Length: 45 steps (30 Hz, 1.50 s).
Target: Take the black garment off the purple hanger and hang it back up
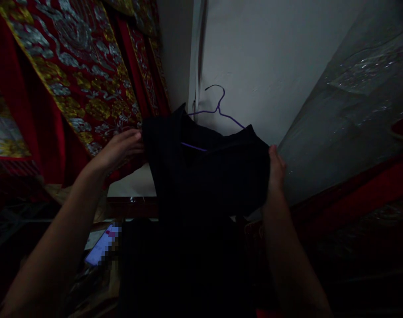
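A black shirt (214,176) with an open neckline hangs on a thin purple wire hanger (218,108). The hanger's hook points up in front of the white wall, hooked on nothing that I can see. At the shirt's left shoulder edge is my left hand (127,143), its fingertips closed on the cloth and partly hidden by it. My right hand (276,170) grips the opposite shoulder edge, with the thumb and some finger showing. Between the two hands the cloth is spread out. Its lower part merges into the dark below.
Red cloths embroidered in gold and silver (85,66) hang at the left. Clear plastic sheeting (350,101) covers things on the right, above more red cloth (363,190). A lit phone (102,247) lies low at the left. A white wall (264,53) stands behind.
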Each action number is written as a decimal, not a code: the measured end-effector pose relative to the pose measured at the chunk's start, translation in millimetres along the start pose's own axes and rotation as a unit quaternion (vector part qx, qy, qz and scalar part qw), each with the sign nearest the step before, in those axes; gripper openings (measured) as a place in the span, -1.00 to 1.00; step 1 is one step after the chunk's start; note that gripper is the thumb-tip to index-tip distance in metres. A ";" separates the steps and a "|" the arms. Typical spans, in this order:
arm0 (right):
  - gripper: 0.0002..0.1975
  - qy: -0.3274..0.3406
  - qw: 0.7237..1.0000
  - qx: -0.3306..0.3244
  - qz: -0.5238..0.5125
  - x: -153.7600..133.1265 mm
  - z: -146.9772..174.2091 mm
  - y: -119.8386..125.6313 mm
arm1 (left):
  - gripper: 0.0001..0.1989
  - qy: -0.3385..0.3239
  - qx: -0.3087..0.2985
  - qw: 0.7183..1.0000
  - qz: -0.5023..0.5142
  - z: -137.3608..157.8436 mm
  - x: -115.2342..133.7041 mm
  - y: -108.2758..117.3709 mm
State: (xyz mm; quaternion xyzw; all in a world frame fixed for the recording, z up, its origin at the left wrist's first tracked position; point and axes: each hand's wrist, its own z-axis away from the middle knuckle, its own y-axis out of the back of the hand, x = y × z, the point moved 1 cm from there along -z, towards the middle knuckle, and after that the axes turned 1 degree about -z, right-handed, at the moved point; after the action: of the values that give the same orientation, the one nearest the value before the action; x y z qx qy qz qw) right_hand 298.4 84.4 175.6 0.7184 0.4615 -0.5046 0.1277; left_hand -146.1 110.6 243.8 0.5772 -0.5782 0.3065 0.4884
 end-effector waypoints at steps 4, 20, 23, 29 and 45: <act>-0.47 -0.070 0.996 -0.011 -0.047 -9.5 10.6 -32.4 | -0.59 0.088 -0.127 0.964 -0.214 -0.7 -16.5 -11.9; -0.49 -0.101 0.994 -0.041 -0.023 7.7 48.9 -9.8 | -0.62 0.098 -0.212 0.933 -0.273 15.6 -64.6 -122.3; -0.49 -0.111 0.990 -0.086 -0.015 16.2 54.7 -16.7 | -0.66 0.096 -0.276 0.914 -0.282 28.7 -61.2 -144.4; -0.55 0.046 0.995 0.042 0.081 21.2 54.2 -5.7 | -0.70 0.073 -0.320 0.890 -0.317 31.7 -50.0 -152.6; -0.66 -0.172 0.919 -0.352 0.038 22.6 211.9 -58.2 | -0.63 0.043 -0.423 0.887 -0.183 39.2 -30.9 -138.1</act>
State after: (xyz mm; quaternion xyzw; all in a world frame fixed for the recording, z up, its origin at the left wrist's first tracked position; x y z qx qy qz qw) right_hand 125.1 -9.6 75.9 0.5462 0.5527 -0.4201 0.4687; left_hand -25.3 65.9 173.4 0.3976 -0.5157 -0.0371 0.7580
